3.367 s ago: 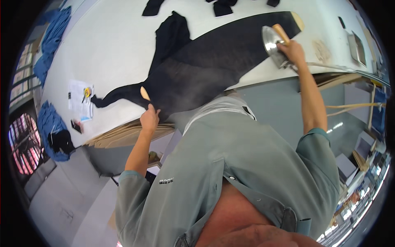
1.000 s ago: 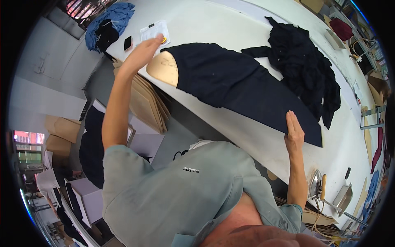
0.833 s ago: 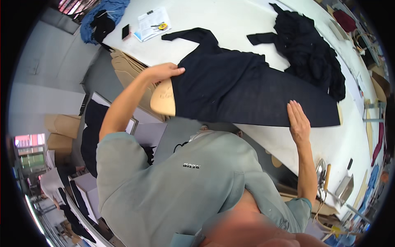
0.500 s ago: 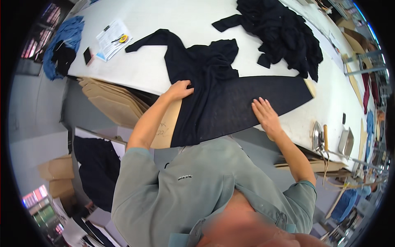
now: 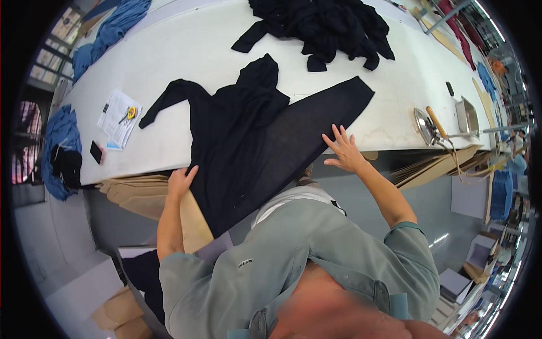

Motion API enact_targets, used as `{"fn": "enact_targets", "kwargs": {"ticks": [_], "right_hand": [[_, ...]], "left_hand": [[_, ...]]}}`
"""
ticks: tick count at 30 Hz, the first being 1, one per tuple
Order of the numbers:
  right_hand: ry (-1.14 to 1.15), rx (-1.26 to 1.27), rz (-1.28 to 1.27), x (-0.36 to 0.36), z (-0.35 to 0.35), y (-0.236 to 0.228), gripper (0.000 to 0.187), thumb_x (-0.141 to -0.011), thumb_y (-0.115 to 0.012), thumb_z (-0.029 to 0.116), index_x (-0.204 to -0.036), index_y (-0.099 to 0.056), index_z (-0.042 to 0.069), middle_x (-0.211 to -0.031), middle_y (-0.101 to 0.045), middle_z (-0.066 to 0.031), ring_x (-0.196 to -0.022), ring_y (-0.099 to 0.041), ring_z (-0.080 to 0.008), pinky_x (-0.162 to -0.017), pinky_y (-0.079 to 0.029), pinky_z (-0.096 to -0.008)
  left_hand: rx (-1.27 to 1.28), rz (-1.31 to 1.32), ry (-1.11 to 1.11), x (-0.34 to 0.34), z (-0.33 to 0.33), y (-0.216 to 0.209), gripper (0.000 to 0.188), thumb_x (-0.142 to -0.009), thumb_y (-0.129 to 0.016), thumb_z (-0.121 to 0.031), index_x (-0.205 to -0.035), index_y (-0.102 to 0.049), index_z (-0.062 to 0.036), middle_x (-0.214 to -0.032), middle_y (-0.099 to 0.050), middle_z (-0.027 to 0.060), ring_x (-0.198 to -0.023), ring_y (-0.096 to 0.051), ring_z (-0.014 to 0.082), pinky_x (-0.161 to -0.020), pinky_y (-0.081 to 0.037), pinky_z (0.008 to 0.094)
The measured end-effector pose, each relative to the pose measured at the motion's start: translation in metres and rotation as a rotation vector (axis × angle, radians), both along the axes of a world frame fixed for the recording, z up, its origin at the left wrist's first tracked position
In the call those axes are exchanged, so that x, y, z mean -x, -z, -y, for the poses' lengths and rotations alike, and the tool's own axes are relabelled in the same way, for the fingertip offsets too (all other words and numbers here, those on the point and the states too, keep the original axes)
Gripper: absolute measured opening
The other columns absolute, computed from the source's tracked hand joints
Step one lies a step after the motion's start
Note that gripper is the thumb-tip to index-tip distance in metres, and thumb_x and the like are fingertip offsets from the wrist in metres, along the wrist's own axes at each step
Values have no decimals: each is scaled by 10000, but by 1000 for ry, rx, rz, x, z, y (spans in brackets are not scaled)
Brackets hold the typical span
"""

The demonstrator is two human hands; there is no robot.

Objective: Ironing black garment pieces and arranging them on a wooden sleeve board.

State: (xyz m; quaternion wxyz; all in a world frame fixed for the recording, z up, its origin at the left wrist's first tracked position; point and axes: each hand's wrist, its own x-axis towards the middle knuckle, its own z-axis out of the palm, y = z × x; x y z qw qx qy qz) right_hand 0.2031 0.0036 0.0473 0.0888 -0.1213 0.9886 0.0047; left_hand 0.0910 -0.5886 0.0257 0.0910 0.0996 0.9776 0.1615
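A dark navy knitted garment [image 5: 226, 130] lies on the white table, with one sleeve stretched out to the left and its upper part bunched. Its smooth body is drawn over a long tan board [image 5: 195, 223], whose wide end shows past the hem at the lower left and overhangs the table's front edge. At the hem's left side, my left hand [image 5: 180, 181] is closed on the garment's edge; its fingertips are partly hidden. My right hand [image 5: 345, 151] is open, fingers spread, along the near edge of the covered board.
A heap of dark garments [image 5: 327, 28] lies at the back. Papers [image 5: 117, 118] with yellow-handled snips [image 5: 131, 113], a phone [image 5: 96, 151] and blue clothes [image 5: 61, 147] are at left. An iron [image 5: 426, 125] and a metal tray [image 5: 467, 116] stand right. Tan boards [image 5: 132, 195] are stacked below the tabletop.
The garment's hem has moved left and toward me, and the board's pointed far end is now covered. My left hand has shifted down along the hem; my right hand has spread its fingers.
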Motion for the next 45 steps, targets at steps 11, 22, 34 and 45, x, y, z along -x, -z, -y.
{"fn": "enact_targets", "kwargs": {"ticks": [11, 22, 34, 45], "right_hand": [[39, 1004, 375, -44, 171, -28, 482, -949, -575, 382, -1168, -590, -47, -939, -674, -146, -788, -637, -265, -723, -514, -349], [940, 919, -3, -35, 24, -22, 435, -920, -651, 243, -1199, -510, -60, -747, -600, -94, -616, -517, -127, -557, -446, -253], [1280, 1066, 595, -241, -116, -23, 297, -904, -666, 274, -977, -629, -11, -824, -614, -31, -681, -519, -108, -579, -450, -231], [664, 811, -212, -97, -87, -8, 510, -936, -632, 374, -647, -448, -3, -561, -407, -37, -549, -346, -151, -513, -363, -305]], "left_hand": [[-526, -115, -517, -6, -88, -12, 612, -950, -552, -494, -692, -535, 61, -599, -531, 188, -551, -426, 304, -578, -416, 419], [-398, -652, 18, 92, -182, -24, 286, -900, -623, -304, -969, -600, -28, -1069, -607, 172, -945, -597, 345, -796, -491, 405], [-43, 286, -90, 64, -154, 3, 540, -931, -580, -464, -1051, -622, 61, -916, -683, 224, -780, -666, 329, -750, -519, 399], [-1422, 535, -802, -166, -172, -117, 578, -985, -503, -497, -1091, -656, 50, -1006, -702, 105, -808, -657, 161, -744, -509, 256]]}}
